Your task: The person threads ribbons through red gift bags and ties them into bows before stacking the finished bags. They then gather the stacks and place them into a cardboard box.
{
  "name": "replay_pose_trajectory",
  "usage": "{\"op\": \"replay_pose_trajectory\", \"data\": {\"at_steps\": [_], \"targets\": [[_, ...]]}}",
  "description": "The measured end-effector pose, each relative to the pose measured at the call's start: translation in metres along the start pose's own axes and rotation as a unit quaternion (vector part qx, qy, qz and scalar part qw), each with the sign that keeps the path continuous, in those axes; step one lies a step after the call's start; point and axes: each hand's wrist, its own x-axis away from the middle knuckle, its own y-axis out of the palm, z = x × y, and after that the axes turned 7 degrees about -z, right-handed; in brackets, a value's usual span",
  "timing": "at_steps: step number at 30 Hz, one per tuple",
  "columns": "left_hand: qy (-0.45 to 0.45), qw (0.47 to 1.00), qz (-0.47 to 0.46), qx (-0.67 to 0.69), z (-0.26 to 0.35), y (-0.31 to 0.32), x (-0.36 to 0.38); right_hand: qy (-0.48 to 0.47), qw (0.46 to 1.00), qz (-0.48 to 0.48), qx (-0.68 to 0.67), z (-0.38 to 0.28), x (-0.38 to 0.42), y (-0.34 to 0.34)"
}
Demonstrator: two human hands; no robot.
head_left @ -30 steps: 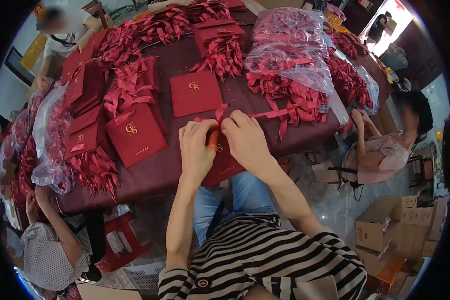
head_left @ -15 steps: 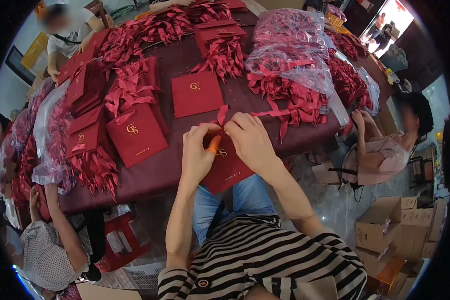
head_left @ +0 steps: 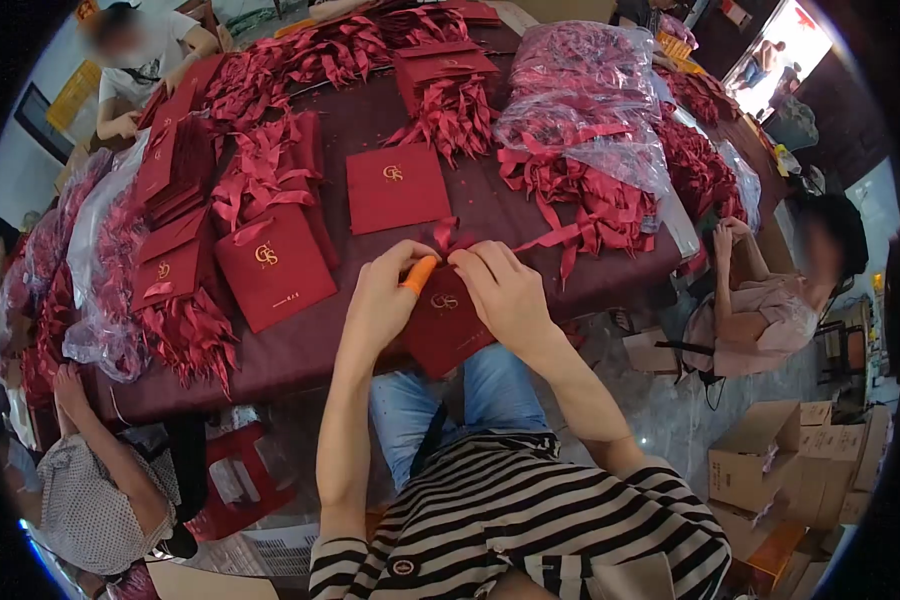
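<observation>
A dark red paper bag [head_left: 444,330] with a gold monogram hangs between my hands over my lap, at the table's front edge. My left hand [head_left: 388,290], with an orange finger cover [head_left: 419,274] on its thumb, pinches near the bag's upper left edge. Across from it, my right hand [head_left: 502,292] has its fingers closed at the upper right. A red ribbon [head_left: 444,234] sticks up just beyond my fingertips; how it joins the bag is hidden. Farther back, another red bag [head_left: 398,190] lies flat on the table.
Stacks of red bags [head_left: 273,270] with loose ribbons stand to the left. A ribbon heap [head_left: 600,205] spills from a clear plastic sack [head_left: 582,85] at right. Co-workers sit around the dark red cloth [head_left: 300,365]. Cardboard boxes [head_left: 755,455] stand on the floor.
Both hands remain at the bag's top edge, with small finger movements. The bag has risen slightly. The right co-worker's hands and the left co-worker's arm have shifted.
</observation>
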Motion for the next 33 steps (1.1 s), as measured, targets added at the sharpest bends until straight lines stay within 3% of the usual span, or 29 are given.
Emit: {"op": "replay_pose_trajectory", "data": {"at_steps": [1, 2, 4, 8, 12, 15, 24, 26, 28, 31, 32, 33], "targets": [[0.008, 0.996, -0.069, -0.060, -0.008, -0.010, -0.009, -0.016, 1.000, 0.023, 0.007, 0.000, 0.001, 0.001], [0.008, 0.996, -0.066, -0.061, -0.013, -0.014, -0.013, -0.019, 1.000, 0.024, 0.006, 0.000, 0.001, 0.002], [-0.023, 0.985, -0.156, 0.076, -0.010, -0.020, -0.019, -0.029, 0.999, 0.037, 0.007, 0.002, 0.001, 0.001], [-0.082, 0.964, -0.217, 0.130, -0.026, -0.025, -0.038, -0.051, 0.998, 0.024, 0.005, 0.009, 0.004, 0.006], [-0.066, 0.966, -0.200, 0.152, -0.031, -0.018, -0.043, -0.062, 0.997, 0.051, -0.002, 0.018, 0.003, 0.016], [-0.113, 0.968, -0.158, 0.158, -0.027, -0.011, -0.042, -0.055, 0.996, 0.072, -0.009, 0.021, 0.007, 0.023], [-0.052, 0.979, -0.086, 0.177, -0.037, 0.005, -0.037, -0.019, 0.997, 0.079, -0.008, 0.020, 0.009, 0.033], [-0.046, 0.976, -0.025, 0.210, -0.042, 0.006, -0.039, -0.014, 0.997, 0.072, -0.010, 0.021, 0.011, 0.033], [-0.104, 0.955, 0.005, 0.277, -0.044, -0.015, -0.044, -0.007, 0.998, 0.065, -0.020, 0.022, 0.014, 0.033], [-0.015, 0.949, 0.128, 0.288, -0.043, -0.025, -0.045, 0.013, 0.998, 0.068, -0.013, 0.022, 0.015, 0.035], [0.008, 0.961, 0.181, 0.207, -0.044, -0.027, -0.046, 0.015, 0.997, 0.069, -0.013, 0.022, 0.015, 0.036], [0.007, 0.962, 0.179, 0.206, -0.041, -0.026, -0.045, 0.023, 0.998, 0.064, -0.003, 0.021, 0.014, 0.035]]}}
